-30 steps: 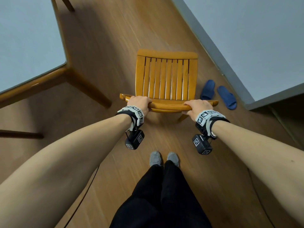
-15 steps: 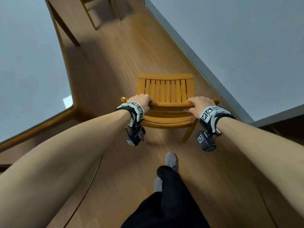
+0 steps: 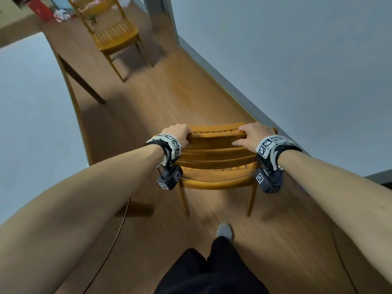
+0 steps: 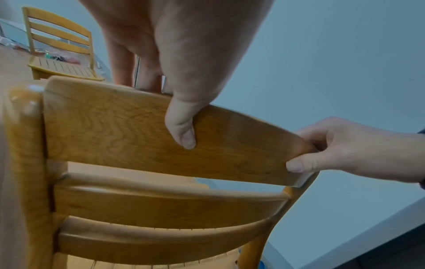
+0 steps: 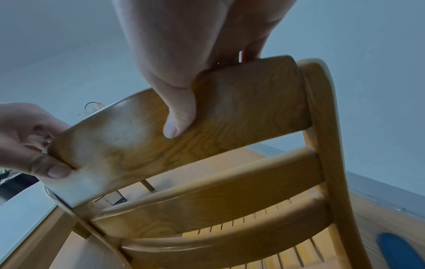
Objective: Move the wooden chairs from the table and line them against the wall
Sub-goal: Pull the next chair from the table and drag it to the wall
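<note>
A honey-coloured wooden chair (image 3: 214,160) with a slatted back stands in front of me, between the table and the wall. My left hand (image 3: 178,133) grips the left end of its top rail (image 4: 142,127), thumb on the near face. At the right end of that rail (image 5: 230,112), my right hand (image 3: 252,133) grips the same way. A second wooden chair (image 3: 112,32) stands farther along the floor near the wall, also visible in the left wrist view (image 4: 59,49).
The glass-topped table (image 3: 31,124) with a wooden frame and legs runs along the left. The pale wall (image 3: 297,71) with a grey skirting runs along the right. A blue slipper (image 5: 398,251) lies under the chair. Clutter (image 3: 42,9) sits at the far end.
The chair, held in both hands, has travelled forward along the wall past the blue slippers. The view has tipped up, bringing the second chair ahead into sight. One foot has stepped forward.
</note>
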Demonstrator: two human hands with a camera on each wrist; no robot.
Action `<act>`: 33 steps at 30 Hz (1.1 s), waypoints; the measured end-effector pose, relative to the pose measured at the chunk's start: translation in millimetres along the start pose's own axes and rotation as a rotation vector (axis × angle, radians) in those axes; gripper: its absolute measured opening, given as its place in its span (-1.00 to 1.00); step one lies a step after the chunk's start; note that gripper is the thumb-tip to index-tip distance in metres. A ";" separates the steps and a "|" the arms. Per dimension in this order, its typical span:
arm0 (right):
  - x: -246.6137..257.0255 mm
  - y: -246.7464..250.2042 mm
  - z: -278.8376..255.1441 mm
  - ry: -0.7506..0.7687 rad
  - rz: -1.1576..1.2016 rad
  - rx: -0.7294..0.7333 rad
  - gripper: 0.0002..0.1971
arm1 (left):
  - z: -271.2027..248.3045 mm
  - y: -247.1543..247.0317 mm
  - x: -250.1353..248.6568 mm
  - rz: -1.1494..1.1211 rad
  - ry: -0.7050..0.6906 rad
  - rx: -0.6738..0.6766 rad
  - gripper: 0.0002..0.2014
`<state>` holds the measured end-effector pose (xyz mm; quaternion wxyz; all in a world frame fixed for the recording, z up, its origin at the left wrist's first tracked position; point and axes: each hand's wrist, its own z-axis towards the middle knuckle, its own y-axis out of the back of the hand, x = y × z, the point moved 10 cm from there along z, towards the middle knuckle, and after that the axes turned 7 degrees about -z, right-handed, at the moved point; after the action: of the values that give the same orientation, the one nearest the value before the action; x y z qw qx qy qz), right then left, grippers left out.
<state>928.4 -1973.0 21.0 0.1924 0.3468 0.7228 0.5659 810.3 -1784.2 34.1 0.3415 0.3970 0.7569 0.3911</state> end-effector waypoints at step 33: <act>3.2 -8.9 105.2 -0.657 0.232 0.021 -0.69 | 250.3 85.2 -13.3 0.328 -0.639 0.113 -0.90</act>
<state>994.3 -1899.7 -17.1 0.3455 0.5924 0.5838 0.4346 1051.9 -1683.1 -5.0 0.4711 0.6334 0.5587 0.2544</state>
